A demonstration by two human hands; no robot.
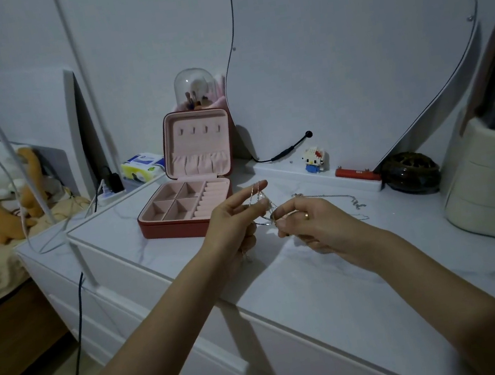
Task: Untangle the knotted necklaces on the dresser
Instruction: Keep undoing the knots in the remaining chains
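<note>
Two hands above the white marble-top desk (318,273): left hand (229,222) and right hand (313,222) both pinching thin silver tangled necklaces (262,204). Chain count unreadable in knot. One loose silver chain (338,198) lying on desk. One open pink jewellery box (188,209), compartments bare.

the room is dim and bluish with low contrast, soft shadows fall from the forearms onto the dresser top (336,286), fine detail is grainy and slightly soft, and the wide lens bends straight lines near the frame edges.
</note>
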